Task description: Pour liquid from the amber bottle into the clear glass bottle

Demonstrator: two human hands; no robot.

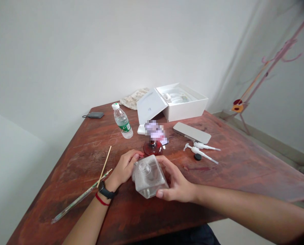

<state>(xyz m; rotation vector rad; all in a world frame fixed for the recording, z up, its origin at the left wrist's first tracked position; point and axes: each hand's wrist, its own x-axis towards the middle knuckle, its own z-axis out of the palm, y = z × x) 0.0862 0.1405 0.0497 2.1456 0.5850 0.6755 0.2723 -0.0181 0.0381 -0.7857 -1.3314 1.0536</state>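
Observation:
A square clear glass bottle [149, 177] with a round neck lies tilted above the tabletop, gripped between both hands. My right hand [176, 180] wraps its right side, thumb at the lower edge. My left hand [123, 167], with a black watch and red wrist cord, presses its fingers against the bottle's upper left side. Just beyond stands a round red glass bottle [153, 148], its top hidden by a blurred patch. Two white pump heads [201, 152] and a small black cap [197, 157] lie to the right.
On the reddish-brown wooden table [65, 177] lie a thin wooden stick [104, 166], a long glass tube [79, 199], a water bottle [122, 121], a grey flat case [192, 132] and an open white box [181, 101]. A coat stand [266, 71] stands beyond the right table edge.

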